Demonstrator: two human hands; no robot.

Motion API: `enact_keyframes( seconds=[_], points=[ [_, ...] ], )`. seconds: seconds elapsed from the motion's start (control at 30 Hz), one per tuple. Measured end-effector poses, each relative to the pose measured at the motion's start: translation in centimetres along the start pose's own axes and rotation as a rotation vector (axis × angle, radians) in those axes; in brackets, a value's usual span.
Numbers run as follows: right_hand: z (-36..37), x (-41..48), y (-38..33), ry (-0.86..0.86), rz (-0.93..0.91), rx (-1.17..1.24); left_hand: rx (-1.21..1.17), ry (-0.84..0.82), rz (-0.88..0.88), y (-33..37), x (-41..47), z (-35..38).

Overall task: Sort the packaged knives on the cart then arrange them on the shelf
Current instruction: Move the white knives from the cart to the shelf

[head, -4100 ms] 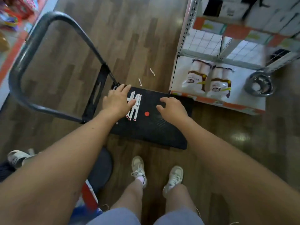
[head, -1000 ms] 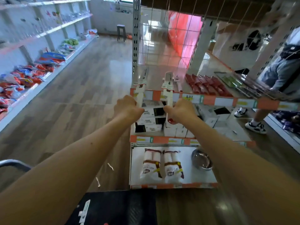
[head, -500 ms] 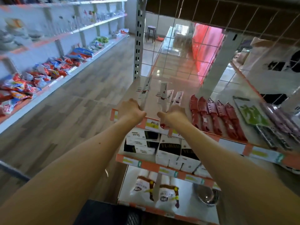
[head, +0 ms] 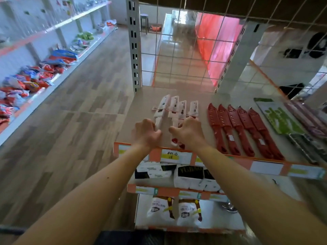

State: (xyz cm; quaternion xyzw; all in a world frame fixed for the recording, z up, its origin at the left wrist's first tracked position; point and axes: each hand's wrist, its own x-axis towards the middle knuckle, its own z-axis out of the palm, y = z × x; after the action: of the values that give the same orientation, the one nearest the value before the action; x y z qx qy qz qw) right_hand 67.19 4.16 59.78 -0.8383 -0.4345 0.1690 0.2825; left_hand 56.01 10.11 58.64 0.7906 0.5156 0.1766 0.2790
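Observation:
Several white packaged knives (head: 174, 107) lie side by side on the top shelf (head: 134, 117), blades pointing away from me. My left hand (head: 146, 132) curls around the handle end of the leftmost pack. My right hand (head: 188, 132) grips the handle ends of the packs beside it, with red handle tips showing below the fingers. The black cart deck (head: 134, 238) is just visible at the bottom edge.
A row of red sheathed knives (head: 237, 128) lies to the right, then a green carded item (head: 277, 117). A wire mesh back (head: 191, 50) closes the shelf. White boxes (head: 187, 175) and bagged goods (head: 173, 211) fill lower shelves. Wood floor runs to the left.
Four seconds ago both hands were on the knives down on the cart. They have since lifted the packs up and laid them flat on the top shelf.

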Motion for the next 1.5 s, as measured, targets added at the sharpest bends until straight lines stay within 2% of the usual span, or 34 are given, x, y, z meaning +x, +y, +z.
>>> enact_keyframes(
  seconds=[0.67,1.03,1.5],
  points=[
    [1.0,0.2,-0.8,-0.003,-0.061,-0.105,-0.047,0.07,0.098,-0.9,0.5,0.5],
    [0.7,-0.3,-1.6,-0.029,-0.048,-0.179,-0.041,0.028,0.096,-0.9,0.3,0.1],
    [0.4,-1.0,-2.0,-0.071,-0.009,-0.144,0.012,-0.006,0.091,-0.8,-0.5,-0.2]
  ],
)
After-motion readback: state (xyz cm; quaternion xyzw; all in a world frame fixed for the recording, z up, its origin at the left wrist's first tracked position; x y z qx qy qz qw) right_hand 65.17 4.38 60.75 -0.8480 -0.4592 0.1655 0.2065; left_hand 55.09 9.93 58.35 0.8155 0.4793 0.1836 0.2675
